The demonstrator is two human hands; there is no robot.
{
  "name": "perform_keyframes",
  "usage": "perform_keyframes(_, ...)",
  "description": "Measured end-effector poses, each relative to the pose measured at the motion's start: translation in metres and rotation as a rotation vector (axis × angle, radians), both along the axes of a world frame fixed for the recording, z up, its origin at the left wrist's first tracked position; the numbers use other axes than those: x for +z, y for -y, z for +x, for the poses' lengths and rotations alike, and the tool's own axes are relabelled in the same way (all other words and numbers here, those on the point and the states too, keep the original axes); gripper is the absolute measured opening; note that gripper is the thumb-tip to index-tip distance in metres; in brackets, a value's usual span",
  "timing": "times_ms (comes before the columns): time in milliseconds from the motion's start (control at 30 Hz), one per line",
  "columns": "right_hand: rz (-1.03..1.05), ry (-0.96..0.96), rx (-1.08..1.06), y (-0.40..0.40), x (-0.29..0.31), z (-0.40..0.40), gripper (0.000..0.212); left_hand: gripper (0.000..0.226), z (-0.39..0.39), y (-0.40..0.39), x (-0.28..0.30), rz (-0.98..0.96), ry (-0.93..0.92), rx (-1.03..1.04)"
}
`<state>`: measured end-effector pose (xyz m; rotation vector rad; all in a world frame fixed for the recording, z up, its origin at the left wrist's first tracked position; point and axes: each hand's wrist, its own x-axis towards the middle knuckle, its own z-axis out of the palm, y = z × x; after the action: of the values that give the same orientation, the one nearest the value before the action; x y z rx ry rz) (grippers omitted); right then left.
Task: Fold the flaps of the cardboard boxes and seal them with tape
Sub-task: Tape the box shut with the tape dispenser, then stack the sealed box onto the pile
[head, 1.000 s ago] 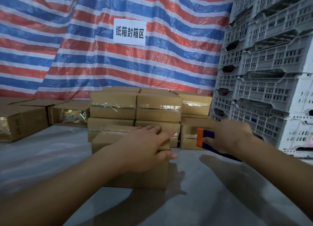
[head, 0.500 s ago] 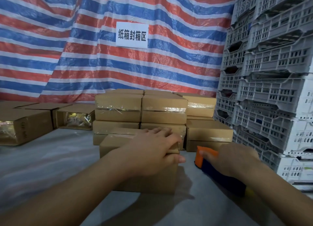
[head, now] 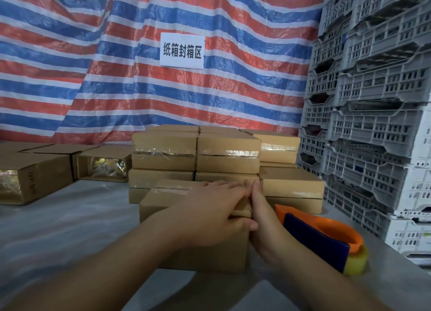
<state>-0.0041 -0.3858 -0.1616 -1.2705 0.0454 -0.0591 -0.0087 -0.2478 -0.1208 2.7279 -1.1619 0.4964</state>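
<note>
A small brown cardboard box (head: pixel 163 201) lies on the grey table in front of me, its flaps closed. My left hand (head: pixel 210 215) lies flat across its top with straight fingers and the thumb over the right edge. My right hand (head: pixel 261 215) presses flat against the box's right end, fingers straight and pointing away from me. An orange and blue tape dispenser (head: pixel 326 236) with a yellowish tape roll lies on the table just right of my right hand, untouched.
Sealed boxes (head: pixel 228 156) are stacked just behind the one I hold. Open boxes (head: pixel 102 163) with shiny contents lie at the left. Tall stacks of grey plastic crates (head: pixel 377 124) fill the right side. A striped tarp with a white sign (head: pixel 182 50) hangs behind.
My right hand has put the tape dispenser down on the table and moved left to press on the box's right end. My left hand has stayed on the box top.
</note>
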Motion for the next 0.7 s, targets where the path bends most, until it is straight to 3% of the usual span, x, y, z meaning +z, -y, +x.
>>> perform_keyframes(167, -0.034, -0.007, -0.021, -0.005, 0.004, -0.013, 0.044, 0.073, -0.003, -0.002, 0.001, -0.049, 0.009, -0.041)
perform_keyframes(300, -0.205, 0.042, 0.004, 0.008, 0.006, -0.021, 0.042, 0.093, -0.007, -0.006, 0.004, -0.154, -0.046, -0.016)
perform_keyframes(400, -0.358, 0.098, -0.01, 0.022, 0.005, -0.028, 0.061, 0.082, -0.015, -0.019, 0.008, -0.263, 0.172, 0.007)
perform_keyframes(467, -0.411, 0.13, -0.04, 0.023, 0.007, -0.031, 0.069, 0.077, -0.021, -0.04, 0.006, -0.466, 0.219, 0.049)
perform_keyframes(567, -0.509, 0.149, -0.003, 0.013, 0.004, -0.04, 0.088, 0.079, -0.024, -0.076, -0.01, -0.949, 0.046, 0.193)
perform_keyframes(633, -0.59, 0.185, 0.079, 0.007, -0.009, -0.045, 0.097, 0.088, -0.023, -0.085, -0.026, -1.128, -0.222, 0.302)
perform_keyframes(700, -0.628, 0.268, 0.097, 0.004, -0.019, -0.043, 0.102, 0.082, -0.024, -0.082, -0.042, -1.246, -0.523, 0.337)
